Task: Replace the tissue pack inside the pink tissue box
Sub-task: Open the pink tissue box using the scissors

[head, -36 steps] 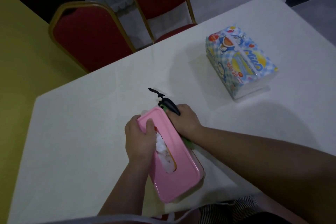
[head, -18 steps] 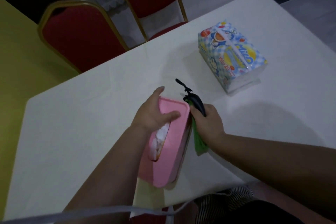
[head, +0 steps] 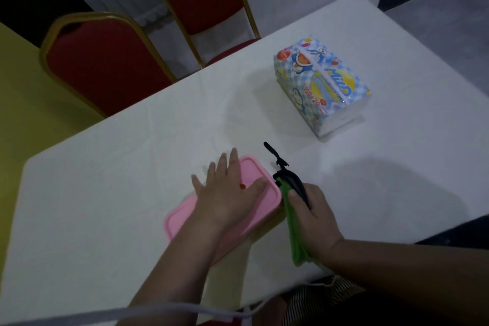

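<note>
Your left hand (head: pixel 227 193) lies spread on the pink tissue box (head: pixel 258 180); your right hand (head: pixel 315 217) pinches a green cloth (head: pixel 293 227) near the worktop (head: pixel 105 193) edge.

A pink tissue box (head: pixel 260 182) is seen on a white counter (head: pixel 105 193), beside a blue-checked, cartoon-printed tissue pack (head: pixel 321 87).
</note>
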